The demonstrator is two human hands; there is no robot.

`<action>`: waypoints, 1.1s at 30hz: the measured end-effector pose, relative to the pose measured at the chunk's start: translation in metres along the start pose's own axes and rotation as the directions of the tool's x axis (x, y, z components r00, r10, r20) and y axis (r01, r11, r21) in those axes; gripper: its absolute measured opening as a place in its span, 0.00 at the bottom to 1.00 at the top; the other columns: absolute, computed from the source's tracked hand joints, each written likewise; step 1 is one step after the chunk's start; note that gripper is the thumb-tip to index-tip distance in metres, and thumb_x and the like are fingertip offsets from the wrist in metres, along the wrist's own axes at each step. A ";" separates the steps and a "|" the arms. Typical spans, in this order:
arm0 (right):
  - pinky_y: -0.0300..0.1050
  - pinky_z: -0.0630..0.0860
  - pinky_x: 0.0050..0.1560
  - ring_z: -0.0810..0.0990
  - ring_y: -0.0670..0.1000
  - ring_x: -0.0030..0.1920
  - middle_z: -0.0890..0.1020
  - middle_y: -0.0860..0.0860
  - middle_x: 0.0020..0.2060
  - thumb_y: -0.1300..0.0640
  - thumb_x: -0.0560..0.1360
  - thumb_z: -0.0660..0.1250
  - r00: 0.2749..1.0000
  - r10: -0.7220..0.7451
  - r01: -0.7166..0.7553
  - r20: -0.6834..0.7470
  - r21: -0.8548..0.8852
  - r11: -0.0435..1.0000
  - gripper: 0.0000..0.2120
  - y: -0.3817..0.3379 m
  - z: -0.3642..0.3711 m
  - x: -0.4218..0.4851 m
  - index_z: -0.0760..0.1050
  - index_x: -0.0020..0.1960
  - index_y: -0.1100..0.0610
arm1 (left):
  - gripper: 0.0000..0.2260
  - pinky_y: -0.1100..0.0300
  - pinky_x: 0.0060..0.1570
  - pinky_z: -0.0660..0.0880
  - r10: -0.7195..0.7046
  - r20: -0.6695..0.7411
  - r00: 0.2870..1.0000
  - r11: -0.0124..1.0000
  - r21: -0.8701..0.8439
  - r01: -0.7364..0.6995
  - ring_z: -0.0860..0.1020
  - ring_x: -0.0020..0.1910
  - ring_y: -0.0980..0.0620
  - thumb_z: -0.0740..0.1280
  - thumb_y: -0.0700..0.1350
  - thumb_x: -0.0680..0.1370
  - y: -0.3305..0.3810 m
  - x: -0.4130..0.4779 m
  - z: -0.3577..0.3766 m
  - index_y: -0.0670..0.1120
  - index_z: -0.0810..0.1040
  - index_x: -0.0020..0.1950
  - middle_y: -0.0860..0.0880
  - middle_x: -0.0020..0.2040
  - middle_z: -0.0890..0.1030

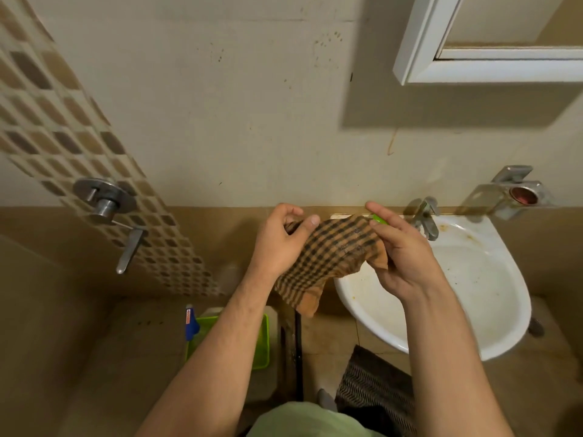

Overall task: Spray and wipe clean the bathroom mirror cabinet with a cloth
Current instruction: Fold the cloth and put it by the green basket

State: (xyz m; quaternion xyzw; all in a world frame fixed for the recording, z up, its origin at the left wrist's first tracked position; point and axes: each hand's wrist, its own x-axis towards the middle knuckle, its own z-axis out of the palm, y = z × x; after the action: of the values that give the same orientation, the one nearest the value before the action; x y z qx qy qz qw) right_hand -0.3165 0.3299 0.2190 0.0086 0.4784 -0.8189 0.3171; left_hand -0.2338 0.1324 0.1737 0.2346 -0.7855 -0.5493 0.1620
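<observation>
An orange and black checked cloth (331,257) is stretched between both hands in front of me, its lower end hanging down. My left hand (280,244) pinches its left edge. My right hand (400,257) grips its right edge, and a small green thing (378,219) shows by its fingers. The white-framed mirror cabinet (441,52) hangs on the wall at the upper right, well above the hands. A blue and white spray bottle (191,323) stands low at the left, beside a green tray (262,342).
A stained white washbasin (492,298) sits under my right hand, with a chrome tap (424,216) at its back. A metal soap holder (517,192) is on the wall at the right. A shower valve and lever (110,212) project from the tiled strip at the left. A dark mat (375,389) lies on the floor.
</observation>
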 end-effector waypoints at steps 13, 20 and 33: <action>0.43 0.79 0.30 0.81 0.54 0.30 0.82 0.61 0.39 0.55 0.72 0.77 0.894 0.102 0.090 0.437 -0.397 0.913 0.20 -0.053 0.011 0.024 0.80 0.62 0.57 | 0.07 0.54 0.55 0.77 0.172 0.520 0.837 0.925 -0.377 0.044 0.83 0.49 0.52 0.76 0.45 0.74 0.039 0.000 -0.007 0.52 0.86 0.51 0.48 0.47 0.86; 0.51 0.78 0.59 0.84 0.54 0.56 0.86 0.52 0.52 0.40 0.75 0.72 0.961 0.103 0.058 0.258 -0.549 0.834 0.20 0.059 -0.028 0.002 0.84 0.57 0.54 | 0.06 0.61 0.40 0.78 0.101 0.196 0.975 0.922 -0.388 -0.018 0.80 0.39 0.53 0.75 0.42 0.77 0.042 0.006 -0.016 0.51 0.83 0.42 0.50 0.38 0.83; 0.55 0.81 0.47 0.86 0.53 0.42 0.87 0.54 0.40 0.35 0.76 0.70 0.944 0.222 0.130 0.244 -0.894 0.428 0.27 0.027 0.001 -0.008 0.83 0.44 0.61 | 0.07 0.61 0.35 0.72 0.071 0.210 0.975 0.991 0.100 -0.094 0.77 0.33 0.59 0.77 0.43 0.75 0.032 0.025 -0.089 0.50 0.81 0.40 0.56 0.33 0.80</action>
State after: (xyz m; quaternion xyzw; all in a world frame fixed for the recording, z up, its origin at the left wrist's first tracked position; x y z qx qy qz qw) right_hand -0.2960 0.3237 0.2010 -0.2841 0.7812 -0.4156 0.3691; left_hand -0.2153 0.0577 0.2342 0.1520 -0.8359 -0.5198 0.0892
